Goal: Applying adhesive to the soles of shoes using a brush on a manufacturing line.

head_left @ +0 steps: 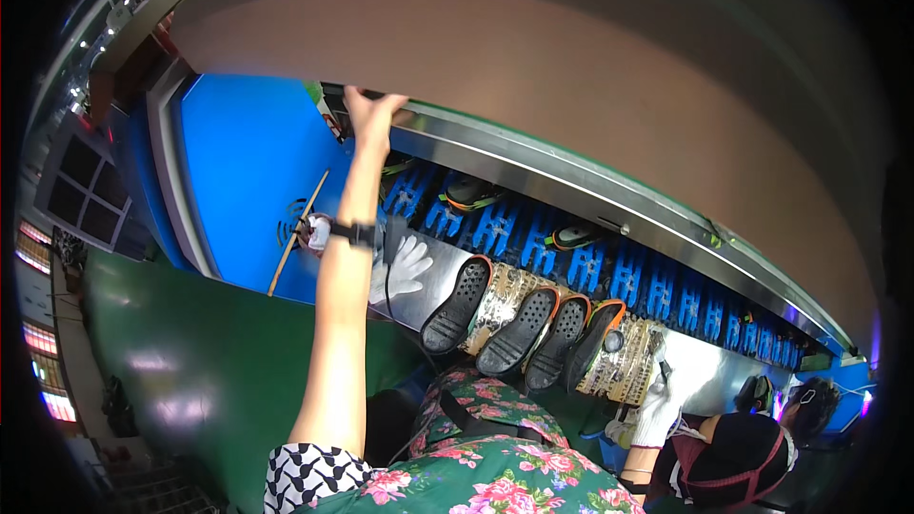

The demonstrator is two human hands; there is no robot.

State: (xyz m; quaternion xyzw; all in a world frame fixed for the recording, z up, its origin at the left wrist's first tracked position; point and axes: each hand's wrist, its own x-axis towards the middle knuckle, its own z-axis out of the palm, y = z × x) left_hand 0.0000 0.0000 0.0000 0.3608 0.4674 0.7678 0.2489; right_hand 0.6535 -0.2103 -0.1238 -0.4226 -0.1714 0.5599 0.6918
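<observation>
My bare left hand (374, 119) reaches up to the lower edge of a brown panel (533, 67). Its thumb and a finger are spread, and the fingertips are partly hidden behind that edge. At the lower right my right hand (655, 414), in a white glove, closes round a thin dark-handled tool (665, 373), perhaps a brush. Left of this hand, several black shoe soles with round holes and orange edges, one of them a leftmost sole (457, 309), lie on a stained, patterned mat (505, 295). A small round dark pot (614, 341) stands by the rightmost sole.
Behind the soles runs a conveyor of blue slotted racks (495, 228), carrying an orange-edged shoe part (468, 194). A white glove (405, 266) lies on the metal ledge. A wooden stick (297, 233) rests against the blue surface (248, 162). Another person (738, 457) sits at the right.
</observation>
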